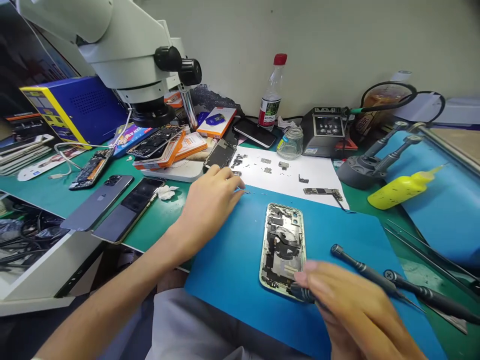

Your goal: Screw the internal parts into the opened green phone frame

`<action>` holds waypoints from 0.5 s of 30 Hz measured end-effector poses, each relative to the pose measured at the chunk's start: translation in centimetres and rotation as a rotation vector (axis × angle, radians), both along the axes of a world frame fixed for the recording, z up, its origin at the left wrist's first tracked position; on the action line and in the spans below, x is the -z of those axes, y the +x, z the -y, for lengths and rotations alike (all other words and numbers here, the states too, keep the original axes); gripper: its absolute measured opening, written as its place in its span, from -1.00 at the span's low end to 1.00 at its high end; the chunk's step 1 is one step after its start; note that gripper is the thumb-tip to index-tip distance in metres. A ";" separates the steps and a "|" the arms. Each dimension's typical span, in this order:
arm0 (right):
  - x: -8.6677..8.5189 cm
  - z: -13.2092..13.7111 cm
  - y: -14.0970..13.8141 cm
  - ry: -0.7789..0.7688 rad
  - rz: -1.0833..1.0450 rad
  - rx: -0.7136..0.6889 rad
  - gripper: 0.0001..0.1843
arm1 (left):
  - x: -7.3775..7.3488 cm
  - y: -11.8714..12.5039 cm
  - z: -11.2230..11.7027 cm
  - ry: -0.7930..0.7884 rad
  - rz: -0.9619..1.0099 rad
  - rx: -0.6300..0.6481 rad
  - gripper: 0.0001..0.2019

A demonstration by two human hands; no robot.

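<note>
An opened phone (283, 250) lies face down on a blue mat (232, 260), its insides showing. My right hand (348, 310) is closed on a dark screwdriver (302, 293) whose end is at the phone's lower right corner; the hand is blurred by motion. My left hand (212, 202) reaches to the mat's far left edge, fingers pinched together on something too small to make out, beside small parts (238, 161) laid on a white sheet (315, 172).
Two more screwdrivers (378, 277) lie on the mat at right. A microscope (131, 55) hangs over the back left, with several phones (112, 205) and boxes below it. A yellow squeeze bottle (403, 190), soldering station (324, 131), glass jar (290, 142) and plastic bottle (272, 92) stand behind.
</note>
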State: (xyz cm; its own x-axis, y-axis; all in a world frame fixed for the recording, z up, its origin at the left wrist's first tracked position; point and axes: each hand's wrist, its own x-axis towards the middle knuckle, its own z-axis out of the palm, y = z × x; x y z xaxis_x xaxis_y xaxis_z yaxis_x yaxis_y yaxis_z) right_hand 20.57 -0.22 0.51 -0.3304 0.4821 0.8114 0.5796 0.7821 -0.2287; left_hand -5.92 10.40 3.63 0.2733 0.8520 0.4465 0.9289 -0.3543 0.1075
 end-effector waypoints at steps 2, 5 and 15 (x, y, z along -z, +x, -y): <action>0.0 0.0 -0.2 0.014 -0.024 0.001 -0.54 | -0.2 -0.3 0.2 -0.002 0.008 -0.019 -0.92; 0.0 0.2 -0.5 -0.009 -0.090 0.044 -0.56 | -0.7 -0.1 0.6 -0.030 0.014 0.026 -0.93; 0.2 -0.4 -1.4 0.044 -0.180 -0.032 -0.57 | -0.9 7.2 -4.8 -0.147 -0.155 0.391 -0.92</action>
State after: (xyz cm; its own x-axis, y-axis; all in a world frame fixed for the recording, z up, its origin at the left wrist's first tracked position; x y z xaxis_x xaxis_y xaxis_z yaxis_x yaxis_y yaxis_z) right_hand 19.17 0.13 0.28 -0.1928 0.4364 0.8789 0.5068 0.8112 -0.2916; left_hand 1.32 15.25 4.56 0.6420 0.7224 0.2570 0.7370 -0.6738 0.0529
